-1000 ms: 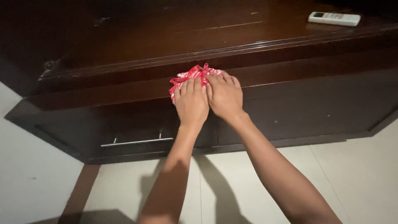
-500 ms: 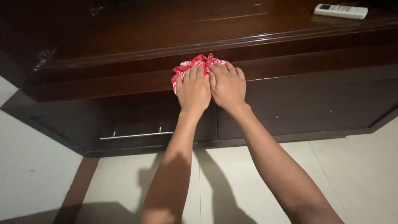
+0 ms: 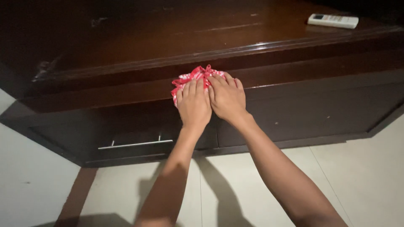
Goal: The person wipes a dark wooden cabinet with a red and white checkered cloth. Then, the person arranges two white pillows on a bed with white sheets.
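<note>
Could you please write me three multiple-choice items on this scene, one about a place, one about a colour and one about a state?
1. Where does the white remote control lie?
A. On the cabinet top, far right
B. On the floor
C. In a drawer

2. What colour is the cloth under the hands?
A. Blue
B. Red and white
C. Plain green

3. How are the left hand and right hand placed?
A. One raised in the air
B. Both gripping the drawer handle
C. Both flat on the cloth, side by side

Answers: 1 A, it rests on the dark wooden cabinet near its right end. 2 B, red with white patches shows past the fingertips. 3 C, both palms press down on it against the cabinet front.
</note>
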